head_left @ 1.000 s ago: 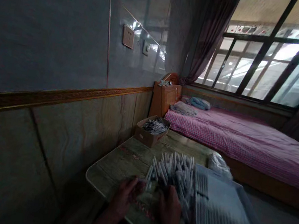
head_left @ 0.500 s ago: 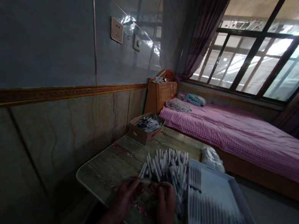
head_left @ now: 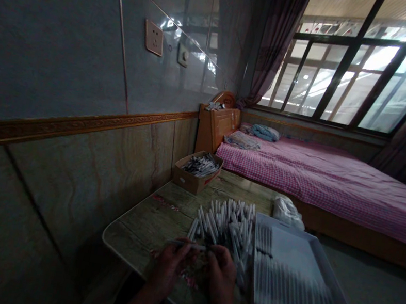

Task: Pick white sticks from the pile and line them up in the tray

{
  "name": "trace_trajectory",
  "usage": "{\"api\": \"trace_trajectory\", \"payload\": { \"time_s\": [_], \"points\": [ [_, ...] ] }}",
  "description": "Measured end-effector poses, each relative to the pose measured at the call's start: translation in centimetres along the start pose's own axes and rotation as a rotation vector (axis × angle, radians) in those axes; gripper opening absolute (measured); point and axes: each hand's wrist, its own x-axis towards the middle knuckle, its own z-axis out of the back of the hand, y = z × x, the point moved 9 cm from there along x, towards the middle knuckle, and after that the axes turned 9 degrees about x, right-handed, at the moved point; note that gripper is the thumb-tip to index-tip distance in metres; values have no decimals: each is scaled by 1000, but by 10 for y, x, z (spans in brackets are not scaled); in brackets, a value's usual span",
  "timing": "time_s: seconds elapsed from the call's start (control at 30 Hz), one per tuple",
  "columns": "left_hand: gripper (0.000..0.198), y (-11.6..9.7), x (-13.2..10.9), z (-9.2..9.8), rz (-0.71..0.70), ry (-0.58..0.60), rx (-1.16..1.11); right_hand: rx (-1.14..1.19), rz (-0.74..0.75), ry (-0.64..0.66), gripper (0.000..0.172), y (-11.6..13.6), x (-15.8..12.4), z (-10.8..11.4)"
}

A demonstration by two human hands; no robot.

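Observation:
My left hand [head_left: 168, 267] and my right hand [head_left: 220, 273] meet over the near edge of a small table [head_left: 142, 228]. Both are closed on a thin white pen [head_left: 186, 245] that lies level between them, its tip sticking out to the left. Just beyond the hands lies a loose heap of white pens [head_left: 226, 221]. To the right of the heap a flat grey tray [head_left: 300, 289] holds a row of pens laid side by side.
A cardboard box [head_left: 196, 172] with dark parts stands at the table's far left corner, a white plastic bag [head_left: 288, 213] at the far right. A tiled wall runs along the left. A bed with a pink checked sheet [head_left: 323, 181] lies behind the table under a window.
Both hands lifted off the table and came together on a single pen, which they now hold level. The view shifted slightly left and up.

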Motion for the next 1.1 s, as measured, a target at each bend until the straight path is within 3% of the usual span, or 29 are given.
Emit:
{"api": "trace_trajectory", "payload": {
  "time_s": [0.47,0.8,1.1],
  "points": [
    [49,1,0,-1,-16,21,38,-3,-17,20,22,7,-4,-2],
    [48,-3,-4,-4,-23,15,80,-152,84,-7,16,4,-3,2],
    [48,1,1,0,-56,31,91,-237,145,73,17,8,-9,-9]
  ]
}}
